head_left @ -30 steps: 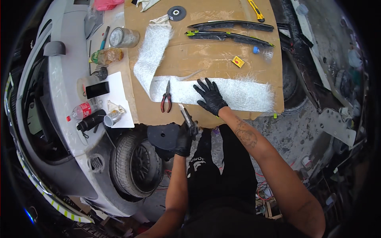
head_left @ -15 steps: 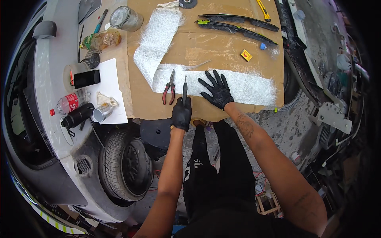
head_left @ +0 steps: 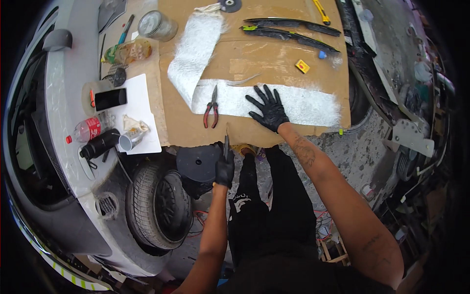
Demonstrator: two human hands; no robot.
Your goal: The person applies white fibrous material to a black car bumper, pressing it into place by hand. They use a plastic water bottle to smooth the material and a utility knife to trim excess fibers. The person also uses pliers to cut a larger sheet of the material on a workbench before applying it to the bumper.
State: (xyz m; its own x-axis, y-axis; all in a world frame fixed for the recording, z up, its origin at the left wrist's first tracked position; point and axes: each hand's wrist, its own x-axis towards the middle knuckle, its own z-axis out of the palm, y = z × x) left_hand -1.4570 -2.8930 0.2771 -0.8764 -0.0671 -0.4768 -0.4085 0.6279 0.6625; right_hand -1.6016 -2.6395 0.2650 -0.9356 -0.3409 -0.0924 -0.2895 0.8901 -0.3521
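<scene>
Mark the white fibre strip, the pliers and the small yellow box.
White fibre strip (head_left: 233, 100), head view: its middle stretch.
Pliers (head_left: 213, 104), head view: the pivot.
Small yellow box (head_left: 302, 66), head view: its upper face.

Head view: fisheye, worn on head, facing steeply down; forearms (head_left: 318, 171) near, white fibre strip (head_left: 308, 105) beyond.

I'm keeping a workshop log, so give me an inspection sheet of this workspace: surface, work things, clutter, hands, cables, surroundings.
Surface: brown cardboard with pale, scuffed-looking patches.
Work things: white fibre mat, folded at left, frayed at right; slim dark tool.
Clutter: pliers partly on the mat; black strips; small yellow box; phone; white mug.
Hands: left hand grips the tool; right hand lies spread on the mat; both gloved.
Cables: thin red cord-like lines on the floor.
Surroundings: car and wheel at left.
</scene>
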